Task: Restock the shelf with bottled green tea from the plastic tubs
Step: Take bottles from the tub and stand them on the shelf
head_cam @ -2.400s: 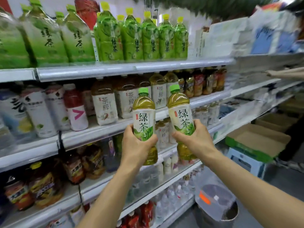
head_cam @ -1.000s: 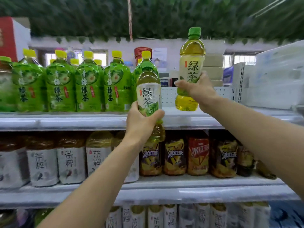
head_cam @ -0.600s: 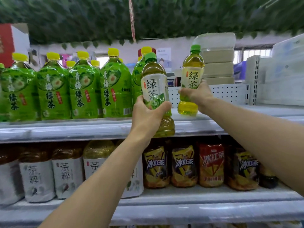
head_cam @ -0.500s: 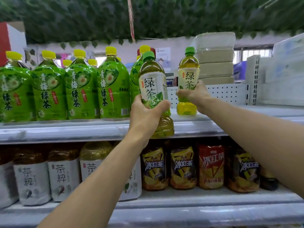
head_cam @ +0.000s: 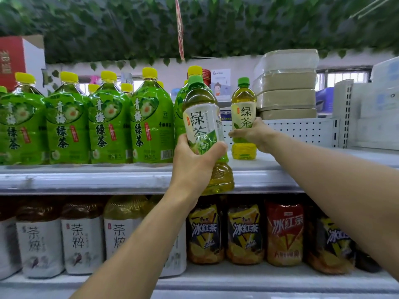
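Observation:
Two green-capped bottles of green tea with white labels are in my hands. My left hand [head_cam: 194, 162] grips one bottle [head_cam: 201, 117] around its middle, holding it upright in front of the top shelf's edge [head_cam: 86, 180]. My right hand [head_cam: 252, 134] grips the second bottle [head_cam: 243, 100], which stands on the top shelf board to the right of the big bottles; its base rests on the shelf.
Several large yellow-capped green tea bottles [head_cam: 108, 121] fill the top shelf's left. Stacked lidded tubs [head_cam: 285, 83] and a perforated white divider [head_cam: 302, 130] stand behind right. The lower shelf holds white-labelled tea bottles [head_cam: 82, 240] and iced tea bottles [head_cam: 244, 234].
Both hands rose from the lower shelves to the top shelf. My right hand lowered its bottle onto the shelf board; my left hand keeps its bottle just in front.

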The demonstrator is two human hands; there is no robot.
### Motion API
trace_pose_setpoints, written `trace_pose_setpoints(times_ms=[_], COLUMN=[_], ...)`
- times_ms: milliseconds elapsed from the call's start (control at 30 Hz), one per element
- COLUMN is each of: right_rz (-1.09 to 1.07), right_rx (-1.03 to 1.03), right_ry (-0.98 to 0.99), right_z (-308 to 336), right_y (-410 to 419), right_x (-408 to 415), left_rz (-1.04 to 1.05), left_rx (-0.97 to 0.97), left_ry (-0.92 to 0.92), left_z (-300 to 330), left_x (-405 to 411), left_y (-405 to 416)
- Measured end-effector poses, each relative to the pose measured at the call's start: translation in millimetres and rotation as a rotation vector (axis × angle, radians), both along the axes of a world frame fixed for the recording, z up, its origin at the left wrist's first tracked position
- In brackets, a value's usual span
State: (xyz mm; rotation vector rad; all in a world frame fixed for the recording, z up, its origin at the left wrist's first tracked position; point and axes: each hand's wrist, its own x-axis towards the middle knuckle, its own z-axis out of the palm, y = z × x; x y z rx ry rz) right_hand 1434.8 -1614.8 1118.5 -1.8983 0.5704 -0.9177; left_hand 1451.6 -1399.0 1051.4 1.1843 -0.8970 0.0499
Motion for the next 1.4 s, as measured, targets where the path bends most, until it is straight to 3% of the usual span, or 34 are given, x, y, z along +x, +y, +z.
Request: trace_pose_setpoints(times_ms=[100,200,267,333,400,633,767,1067,1167,1267,1400], right_rz=[-0.065,-0.244,-0.063,0.216,0.326,0.105,0.034,-0.015,0.01,0.032,-0.179], right_rx=[-0.032,-0.151,-0.18,-0.232,-0.311,-0.342,-0.239,0.008,-0.039,-0.143,-0.257], right_ry=[0.055,-0.162,-0.331,-0.275,-0.235,-0.433,-0.542,-0.316,-0.289,-0.138,0.075], right_z=[-5,-2,3,1,-3,24,39,20,20,15,-15], right_y=[7,31,63,104,125,95,51,-4,-9,-6,-11], right_x=[-4,-23,-49,-78,-94,-124,-124,-89,-89,-98,-109], left_rz=[0.013,0.035,0.034,0.013,0.005,-0.058,-0.001,0.074,0.06,0.034,0.004], left_rx=[0.01,0.008,0.009,-0.01,-0.046,0.157,0.241,0.552,0.582,0.574,0.568], left_ry=[-0.009,-0.039,-0.083,-0.14,-0.2,-0.39,-0.25,-0.131,-0.113,-0.099,-0.104], left_z=[-1,-5,-8,-5,2,39,40,51,49,48,46], left_x=[-2,-6,-13,-23,-32,-37,-18,-1,7,13,18], left_y=[1,3,1,-7,-20,-48,-62,-115,-123,-124,-126])
